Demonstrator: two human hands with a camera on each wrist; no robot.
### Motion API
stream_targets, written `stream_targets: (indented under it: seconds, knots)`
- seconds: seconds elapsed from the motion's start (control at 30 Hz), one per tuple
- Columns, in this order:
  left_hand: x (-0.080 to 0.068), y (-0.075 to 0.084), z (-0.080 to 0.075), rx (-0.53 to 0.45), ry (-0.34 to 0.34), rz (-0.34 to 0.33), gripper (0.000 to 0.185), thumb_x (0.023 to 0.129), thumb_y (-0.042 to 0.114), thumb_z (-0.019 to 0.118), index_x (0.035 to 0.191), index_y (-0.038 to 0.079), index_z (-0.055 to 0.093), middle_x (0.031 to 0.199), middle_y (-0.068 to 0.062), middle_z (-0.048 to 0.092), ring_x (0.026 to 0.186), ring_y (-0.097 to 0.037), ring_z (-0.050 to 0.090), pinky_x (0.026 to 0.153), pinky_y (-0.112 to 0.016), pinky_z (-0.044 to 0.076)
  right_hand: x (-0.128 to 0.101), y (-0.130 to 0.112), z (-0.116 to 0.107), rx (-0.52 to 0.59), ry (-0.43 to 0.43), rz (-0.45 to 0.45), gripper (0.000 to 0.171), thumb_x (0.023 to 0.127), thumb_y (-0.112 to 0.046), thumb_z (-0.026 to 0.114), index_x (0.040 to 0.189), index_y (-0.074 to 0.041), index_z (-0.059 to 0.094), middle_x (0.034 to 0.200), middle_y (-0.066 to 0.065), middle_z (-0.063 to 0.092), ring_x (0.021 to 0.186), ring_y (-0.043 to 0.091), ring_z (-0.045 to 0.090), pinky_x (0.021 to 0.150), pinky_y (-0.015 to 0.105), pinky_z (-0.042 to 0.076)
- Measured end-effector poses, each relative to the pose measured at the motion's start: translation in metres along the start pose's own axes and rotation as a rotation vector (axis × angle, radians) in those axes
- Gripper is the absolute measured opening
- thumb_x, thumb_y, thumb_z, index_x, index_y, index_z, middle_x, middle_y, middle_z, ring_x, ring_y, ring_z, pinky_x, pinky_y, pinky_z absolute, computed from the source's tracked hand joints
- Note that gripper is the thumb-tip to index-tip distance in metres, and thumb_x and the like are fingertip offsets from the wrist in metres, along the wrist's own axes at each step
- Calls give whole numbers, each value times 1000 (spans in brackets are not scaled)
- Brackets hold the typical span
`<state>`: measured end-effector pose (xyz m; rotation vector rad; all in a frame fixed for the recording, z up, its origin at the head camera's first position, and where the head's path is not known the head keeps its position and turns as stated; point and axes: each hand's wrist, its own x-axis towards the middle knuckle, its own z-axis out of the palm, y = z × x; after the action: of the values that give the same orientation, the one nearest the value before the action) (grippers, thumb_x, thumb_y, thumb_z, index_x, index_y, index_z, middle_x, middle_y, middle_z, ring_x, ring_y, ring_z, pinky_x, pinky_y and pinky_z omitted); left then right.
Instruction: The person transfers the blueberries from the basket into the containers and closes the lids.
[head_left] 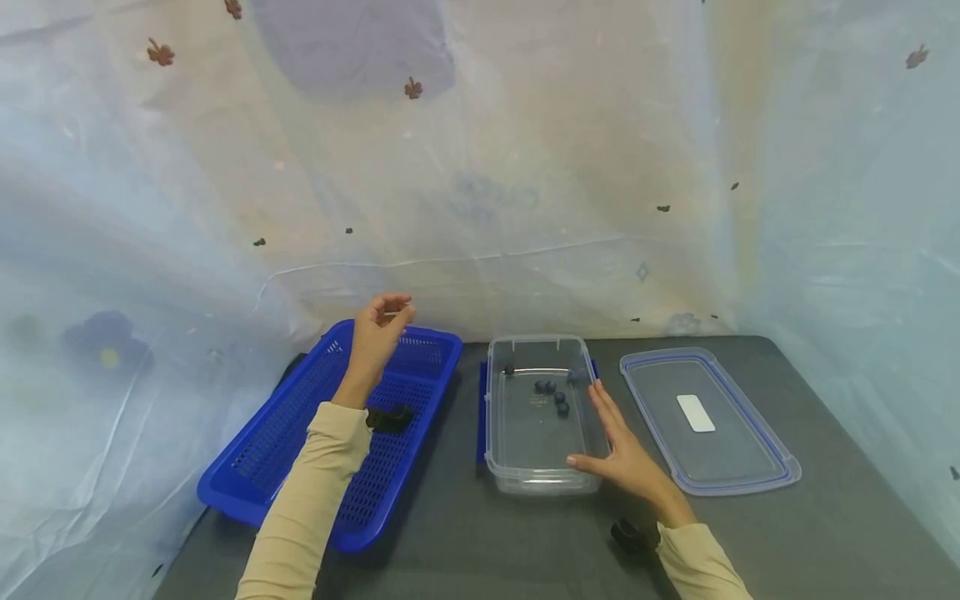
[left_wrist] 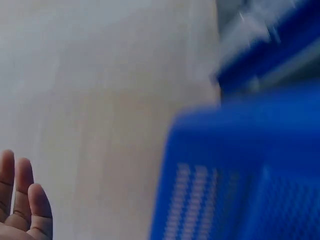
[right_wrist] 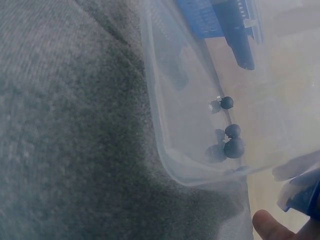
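**Head view: hands at a clear tub of dark berries**

Head view shows a clear plastic tub (head_left: 542,417) on a grey worktop (head_left: 825,533), holding a few small dark berries (head_left: 551,392) near its far end. The right hand (head_left: 626,454), fingers straight and spread, rests against the tub's right wall, thumb at the near corner. The left hand (head_left: 378,333) hovers above a blue basket (head_left: 300,450), fingers loosely curled; whether it pinches anything cannot be told. The tub's lid (head_left: 705,421) lies just right. A hard push from the right hand could slide the light tub and scatter the berries.
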<state>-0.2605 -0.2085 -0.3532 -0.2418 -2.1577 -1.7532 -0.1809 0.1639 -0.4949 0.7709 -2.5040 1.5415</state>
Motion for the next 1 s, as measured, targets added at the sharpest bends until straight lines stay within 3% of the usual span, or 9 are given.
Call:
stream_targets:
  seconds: [0.17, 0.4, 0.6, 0.73, 0.9, 1.0]
  knots:
    - [6, -27, -23, 79, 130, 5, 23, 95, 12, 63, 114, 0, 63, 103, -8, 61, 92, -26, 60, 71, -26, 47, 1, -1, -1, -8, -1, -4, 111, 73, -23, 83, 156, -12, 11, 160, 18, 0, 141, 48, 6, 99, 71, 23]
    - [6, -58, -39, 285, 236, -88, 25, 94, 17, 64, 113, 0, 66, 106, -13, 64, 89, -18, 55, 72, -29, 43, 0, -1, -1, -8, 9, -12, 110, 73, -21, 84, 156, -10, 13, 160, 18, 1, 141, 48, 7, 99, 71, 23]
    - [8, -85, -45, 414, 235, -126, 25, 94, 17, 64, 113, 0, 66, 105, -16, 65, 93, -29, 59, 77, -39, 45, -1, -2, 0, -13, 16, -13, 110, 73, -22, 84, 156, -12, 13, 160, 19, 2, 141, 48, 8, 100, 69, 23]
    - [10, -101, -48, 484, 223, -135, 27, 92, 14, 63, 114, -3, 65, 106, -22, 65, 95, -36, 60, 92, -48, 39, -2, -2, 0, -14, 20, -16, 110, 73, -22, 84, 156, -11, 13, 160, 19, 2, 141, 48, 8, 100, 70, 23]
    - [7, -118, -51, 544, 139, -226, 35, 93, 12, 60, 123, -8, 58, 114, -26, 61, 106, -40, 58, 103, -51, 32, -2, -1, 0, -21, 19, -15, 110, 73, -23, 84, 156, -12, 13, 160, 19, 2, 140, 48, 9, 100, 69, 23]
    - [4, -126, -51, 586, 79, -288, 42, 94, 10, 57, 130, -11, 50, 122, -30, 55, 115, -43, 51, 101, -52, 35, -1, 0, 1, -22, 18, -13, 110, 73, -24, 84, 156, -12, 12, 160, 19, 2, 140, 48, 9, 100, 69, 23]
